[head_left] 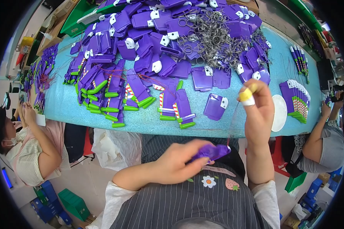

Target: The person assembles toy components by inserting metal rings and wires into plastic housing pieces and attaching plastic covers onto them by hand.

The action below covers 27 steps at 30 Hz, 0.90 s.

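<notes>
table: turquoise, long
purple pile: heaped at far side
wire rings: tangled on pile
white disc: lay nr edge

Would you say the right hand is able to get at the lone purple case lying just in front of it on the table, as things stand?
Probably yes. The right hand is raised just beside the lone purple case, with only bare blue table between them. Its taped fingertips seem pinched on a thin thread, though, so they aren't free.

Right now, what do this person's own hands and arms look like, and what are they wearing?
Both hands are bare, no gloves. The right hand has yellow and white tape wrapped round a fingertip. The left hand shows no tape or ring. White sleeves end near the elbows, over a dark pinstriped apron with a small flower and strawberry patch.
</notes>
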Tool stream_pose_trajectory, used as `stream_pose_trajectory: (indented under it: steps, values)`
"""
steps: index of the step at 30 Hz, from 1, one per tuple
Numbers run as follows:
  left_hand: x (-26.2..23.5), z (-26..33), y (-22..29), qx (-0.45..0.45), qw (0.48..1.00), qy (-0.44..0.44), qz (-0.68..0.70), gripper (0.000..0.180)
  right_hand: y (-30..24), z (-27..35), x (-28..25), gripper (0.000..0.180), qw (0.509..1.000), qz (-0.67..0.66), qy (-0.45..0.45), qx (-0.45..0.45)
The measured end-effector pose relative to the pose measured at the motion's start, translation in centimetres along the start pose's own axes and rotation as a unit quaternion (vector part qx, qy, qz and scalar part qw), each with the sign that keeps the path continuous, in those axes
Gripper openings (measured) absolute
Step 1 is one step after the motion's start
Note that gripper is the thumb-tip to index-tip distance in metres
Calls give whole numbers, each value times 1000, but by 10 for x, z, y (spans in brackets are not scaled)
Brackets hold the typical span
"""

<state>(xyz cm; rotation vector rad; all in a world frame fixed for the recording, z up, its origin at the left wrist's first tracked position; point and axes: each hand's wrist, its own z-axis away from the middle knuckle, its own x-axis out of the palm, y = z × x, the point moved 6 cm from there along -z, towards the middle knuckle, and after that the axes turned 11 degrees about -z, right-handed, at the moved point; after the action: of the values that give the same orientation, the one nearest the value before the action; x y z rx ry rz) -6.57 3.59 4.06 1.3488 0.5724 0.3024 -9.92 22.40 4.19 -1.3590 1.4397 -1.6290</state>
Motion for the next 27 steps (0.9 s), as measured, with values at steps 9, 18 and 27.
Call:
stream_pose_trajectory:
  steps: [9,18,27]
  values:
    - [-11,8,6,95,905,338,-240,33,9,60,43,28,977,106,-182,30]
    - [-12,6,-13,40,942,319,-97,28,26,69,42,24,984,66,-145,75]
    - [2,-1,-22,45,940,271,203,27,0,62,49,25,943,264,-189,-71]
